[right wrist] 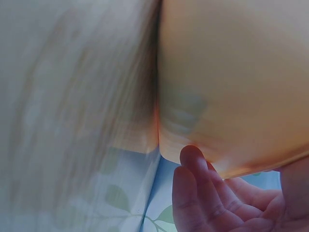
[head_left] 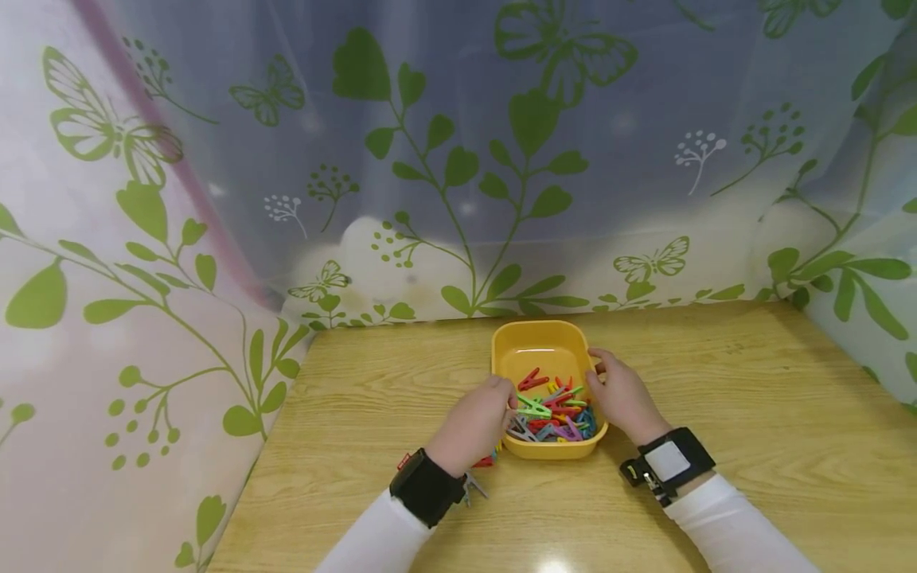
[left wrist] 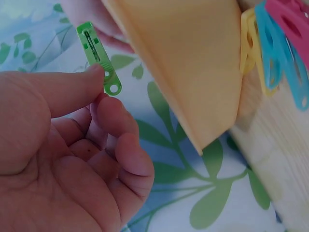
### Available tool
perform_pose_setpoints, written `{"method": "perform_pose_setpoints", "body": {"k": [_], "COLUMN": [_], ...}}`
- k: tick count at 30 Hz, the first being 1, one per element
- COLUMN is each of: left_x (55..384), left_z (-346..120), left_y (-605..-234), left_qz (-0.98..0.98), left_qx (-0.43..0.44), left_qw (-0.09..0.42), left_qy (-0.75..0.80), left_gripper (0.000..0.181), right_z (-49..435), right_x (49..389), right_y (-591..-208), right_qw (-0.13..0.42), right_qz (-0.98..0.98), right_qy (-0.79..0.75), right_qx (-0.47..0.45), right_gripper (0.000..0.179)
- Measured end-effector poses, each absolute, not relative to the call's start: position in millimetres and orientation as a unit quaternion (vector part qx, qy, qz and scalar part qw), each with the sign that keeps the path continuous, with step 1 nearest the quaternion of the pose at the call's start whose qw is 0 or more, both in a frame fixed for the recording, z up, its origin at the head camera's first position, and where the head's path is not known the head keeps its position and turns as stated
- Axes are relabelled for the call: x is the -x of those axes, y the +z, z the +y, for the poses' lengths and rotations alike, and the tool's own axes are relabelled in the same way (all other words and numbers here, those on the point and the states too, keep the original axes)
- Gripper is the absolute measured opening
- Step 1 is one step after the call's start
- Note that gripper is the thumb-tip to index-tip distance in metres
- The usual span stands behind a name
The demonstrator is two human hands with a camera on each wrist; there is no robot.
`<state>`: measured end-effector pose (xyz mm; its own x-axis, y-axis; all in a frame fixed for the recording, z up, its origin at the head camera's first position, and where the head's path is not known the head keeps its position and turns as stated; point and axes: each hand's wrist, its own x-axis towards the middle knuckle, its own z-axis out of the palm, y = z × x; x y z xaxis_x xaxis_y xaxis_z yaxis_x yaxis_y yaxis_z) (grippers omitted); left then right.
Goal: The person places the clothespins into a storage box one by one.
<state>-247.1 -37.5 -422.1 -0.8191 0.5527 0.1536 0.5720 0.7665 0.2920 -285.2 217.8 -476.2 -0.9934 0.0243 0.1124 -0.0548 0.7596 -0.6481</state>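
A yellow plastic basin (head_left: 552, 451) stands on the table, with several coloured clothespins (head_left: 562, 407) heaped in its near half. My left hand (head_left: 473, 426) is at the basin's left rim. In the left wrist view, its thumb and index finger pinch a green clothespin (left wrist: 95, 50) by one end, beside the basin wall (left wrist: 193, 63). My right hand (head_left: 629, 402) holds the basin's right rim, thumb over the edge. In the right wrist view, its fingers (right wrist: 192, 186) lie against the outside of the basin wall (right wrist: 231, 87).
Several more clothespins lie on the wooden table (head_left: 372, 398), left of the basin and partly hidden under my left wrist; yellow, blue and pink ones (left wrist: 270, 53) show in the left wrist view. A curtain with green leaves and butterflies (head_left: 458, 167) hangs behind the table.
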Motion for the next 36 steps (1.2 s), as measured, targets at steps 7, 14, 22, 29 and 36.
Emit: {"method": "perform_pose_setpoints", "body": {"k": [7,14,22,29,36], "left_x": [249.3,249.4,251.3,252.4,253.0], "left_z": [-27.2,-23.8,-22.4,-25.8,-42.0], "left_y": [-433.0,-436.1,-437.9,-438.5,-433.9], "left_qz": [-0.94,-0.938,-0.938,-0.934,-0.93], "left_qx": [0.311,0.318,0.319,0.32,0.301], "left_qw": [0.022,0.022,0.024,0.022,0.02], "left_qy": [-0.138,-0.136,-0.136,-0.154,-0.211], "left_gripper": [0.012,0.015,0.014,0.006,0.01], "right_z": [217.8,218.0,217.0,217.0,216.9], "right_x": [285.6,284.4,284.4,284.3,284.0], "right_y": [-477.1,-475.7,-474.7,-474.5,-474.3], "right_qw": [0.06,0.057,0.056,0.055,0.052], "right_qz": [-0.936,-0.934,-0.934,-0.934,-0.933], "right_qy": [0.346,0.354,0.352,0.354,0.355], "right_qx": [-0.011,-0.011,-0.009,-0.009,-0.009], "right_gripper": [0.051,0.051,0.051,0.051,0.051]}}
